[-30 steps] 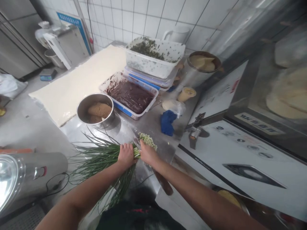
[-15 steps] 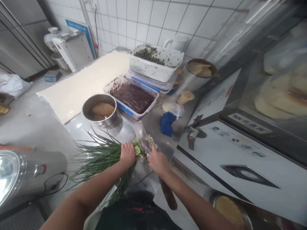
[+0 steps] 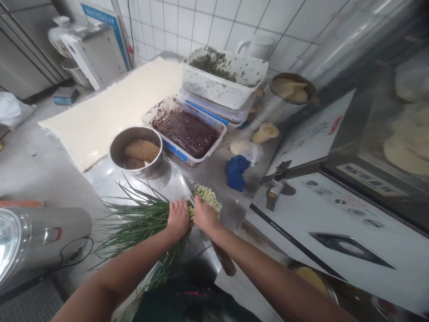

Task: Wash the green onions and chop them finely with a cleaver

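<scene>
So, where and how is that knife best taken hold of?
Probably by the brown handle, coming from the person's near side and closing round it. It looks long and rounded and juts back toward the body, clear of the right hand, which grips farther forward. The blade extends away, beside the green stalks, so the far side suits less.

The handle (image 3: 225, 260) looks wooden, the pot (image 3: 153, 167) shiny metal.

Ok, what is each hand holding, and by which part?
The left hand holds the greens near their pale ends. The right hand grips the knife by its blade, ahead of the handle.
</scene>
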Available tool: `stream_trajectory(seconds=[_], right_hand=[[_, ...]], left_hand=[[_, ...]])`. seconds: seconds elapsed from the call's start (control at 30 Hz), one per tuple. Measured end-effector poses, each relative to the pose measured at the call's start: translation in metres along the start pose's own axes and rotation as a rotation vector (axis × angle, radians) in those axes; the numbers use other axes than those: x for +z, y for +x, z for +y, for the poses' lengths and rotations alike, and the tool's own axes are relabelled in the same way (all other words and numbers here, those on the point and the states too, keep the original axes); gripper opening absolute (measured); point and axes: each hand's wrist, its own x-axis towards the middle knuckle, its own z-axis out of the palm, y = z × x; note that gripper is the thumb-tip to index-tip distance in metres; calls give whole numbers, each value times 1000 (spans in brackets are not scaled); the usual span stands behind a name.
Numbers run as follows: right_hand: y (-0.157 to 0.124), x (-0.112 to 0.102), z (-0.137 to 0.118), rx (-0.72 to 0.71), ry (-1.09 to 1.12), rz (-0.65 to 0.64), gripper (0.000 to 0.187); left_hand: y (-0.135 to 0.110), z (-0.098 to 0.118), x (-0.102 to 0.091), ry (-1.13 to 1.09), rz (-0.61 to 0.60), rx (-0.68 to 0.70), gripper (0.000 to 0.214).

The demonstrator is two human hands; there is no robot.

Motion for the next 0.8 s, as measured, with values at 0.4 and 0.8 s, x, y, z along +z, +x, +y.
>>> stream_trajectory(seconds=[0.4, 0.8], right_hand=[[-29, -2, 28, 99, 88, 194, 42], [-60, 20, 39, -22, 75, 42, 45]], left_hand=[[-18, 2, -11, 7, 32, -59, 104], [-13, 4, -11, 51, -7, -49, 80]])
